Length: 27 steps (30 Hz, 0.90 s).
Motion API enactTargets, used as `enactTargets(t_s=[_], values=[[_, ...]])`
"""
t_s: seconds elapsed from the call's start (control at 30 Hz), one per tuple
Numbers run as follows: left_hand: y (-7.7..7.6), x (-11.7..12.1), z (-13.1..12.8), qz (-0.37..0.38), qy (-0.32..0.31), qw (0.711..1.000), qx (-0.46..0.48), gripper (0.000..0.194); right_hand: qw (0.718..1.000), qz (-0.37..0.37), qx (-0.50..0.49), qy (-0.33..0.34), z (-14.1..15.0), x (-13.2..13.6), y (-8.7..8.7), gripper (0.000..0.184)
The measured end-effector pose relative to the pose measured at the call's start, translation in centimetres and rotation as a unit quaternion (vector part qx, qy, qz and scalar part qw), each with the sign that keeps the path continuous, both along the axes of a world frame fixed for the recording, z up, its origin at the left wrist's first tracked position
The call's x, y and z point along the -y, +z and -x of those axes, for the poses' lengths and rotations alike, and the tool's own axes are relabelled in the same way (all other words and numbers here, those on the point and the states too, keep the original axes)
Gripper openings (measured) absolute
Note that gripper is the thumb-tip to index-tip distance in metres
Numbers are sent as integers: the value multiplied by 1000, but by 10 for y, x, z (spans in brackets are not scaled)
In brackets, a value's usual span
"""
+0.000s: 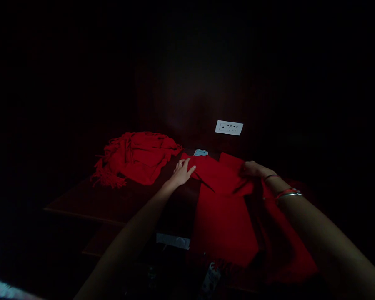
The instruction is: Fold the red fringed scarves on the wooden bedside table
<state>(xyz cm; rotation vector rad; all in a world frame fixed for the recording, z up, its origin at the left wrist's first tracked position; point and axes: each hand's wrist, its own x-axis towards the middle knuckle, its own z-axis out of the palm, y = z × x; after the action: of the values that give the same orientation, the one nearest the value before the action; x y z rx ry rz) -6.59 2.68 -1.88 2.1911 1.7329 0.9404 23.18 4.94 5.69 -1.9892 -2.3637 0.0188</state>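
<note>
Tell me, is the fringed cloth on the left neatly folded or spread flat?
Neither: the red cloth lies bunched in a heap, creased, its fringe straggling loosely.

A phone (201, 153) lies behind the cloth (217, 175), right of a scarf (143, 156)

The cloth (211, 173) and scarf (143, 154) are plain red, the wall socket (229, 127) white, the bangle (291, 193) silver, the tabletop (90, 204) dark reddish-brown.
</note>
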Motion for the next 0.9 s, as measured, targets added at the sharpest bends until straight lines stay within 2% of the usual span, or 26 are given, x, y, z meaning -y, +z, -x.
enactTargets(t_s=[0.03, 0.1, 0.2, 0.27, 0.37, 0.43, 0.5, 0.6, 0.67, 0.73, 0.8, 0.83, 0.9], values=[[-4, 1, -1, 21, -20, 999, -36, 56, 1000, 4, 27, -12, 2, 1, -3, 15], [-10, 3, -2, 53, -47, 992, -102, 63, 998, 2, 55, -5, 14, 4, -11, 26], [-11, 6, -3, 57, -46, 984, -163, 66, 994, -69, 52, 59, 46, 16, -24, 43], [-6, 10, -3, 11, -33, 983, -182, 55, 986, -103, 18, 132, 68, 26, -34, 47], [5, 16, -3, -55, -27, 977, -205, 29, 969, -103, -31, 224, 87, 44, -49, 45], [11, 20, -3, -44, -49, 971, -228, 21, 965, -93, -32, 244, 90, 53, -55, 37], [16, 24, -2, -33, -72, 966, -244, 18, 967, -105, -29, 231, 87, 59, -57, 29], [21, 29, -2, -74, -66, 970, -220, 17, 958, -188, -85, 199, 78, 62, -52, 29], [23, 31, -1, -89, -81, 975, -184, 15, 946, -201, -131, 217, 72, 62, -47, 29], [23, 29, 4, -49, -153, 977, -142, 9, 944, -120, -139, 274, 65, 61, -42, 27], [22, 22, 12, -12, -207, 976, -67, 8, 934, 15, -127, 333, 60, 60, -38, 27], [21, 17, 17, -14, -194, 981, -21, 12, 927, 69, -122, 348, 58, 59, -36, 28], [15, 6, 28, -57, -79, 994, 50, 20, 925, 108, -120, 344, 58, 57, -33, 33]])
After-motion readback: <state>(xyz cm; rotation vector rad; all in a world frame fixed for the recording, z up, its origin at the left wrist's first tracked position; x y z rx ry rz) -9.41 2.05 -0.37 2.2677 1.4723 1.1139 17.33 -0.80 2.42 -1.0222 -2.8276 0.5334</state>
